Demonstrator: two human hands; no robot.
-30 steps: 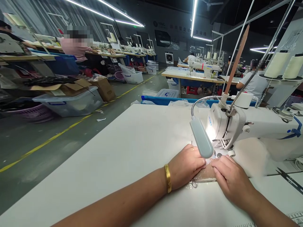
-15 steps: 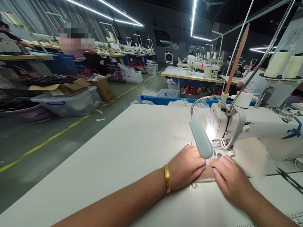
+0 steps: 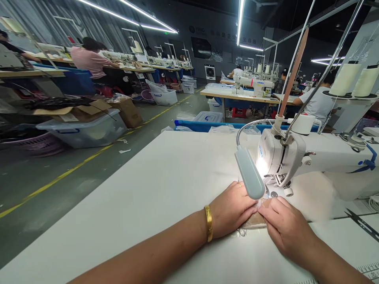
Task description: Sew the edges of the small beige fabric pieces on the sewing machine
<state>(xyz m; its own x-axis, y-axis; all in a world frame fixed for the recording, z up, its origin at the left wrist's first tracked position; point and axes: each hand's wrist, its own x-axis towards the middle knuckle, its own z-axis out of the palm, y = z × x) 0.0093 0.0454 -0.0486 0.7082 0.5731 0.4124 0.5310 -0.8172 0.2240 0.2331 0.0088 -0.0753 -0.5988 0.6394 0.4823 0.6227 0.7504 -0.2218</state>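
Tan fabric piece [image 3: 257, 219]: lies flat on the white table [image 3: 166, 185], just in front of the sewing machine [image 3: 310, 161], its far end under the lamp head [image 3: 249, 178]
Left hand [image 3: 232, 209]: fingers loosely bent, palm down, pressing the piece's left edge, gripping nothing; gold bangle [image 3: 209, 223] at the wrist
Right hand [image 3: 286, 227]: flat and spread, fingertips on the piece's right side, touching the left hand's fingertips
Open room: wide bare tabletop to the left, out to the table's left edge by the aisle
Tight side: machine body close on the right; scissors [image 3: 363, 225] near the right edge
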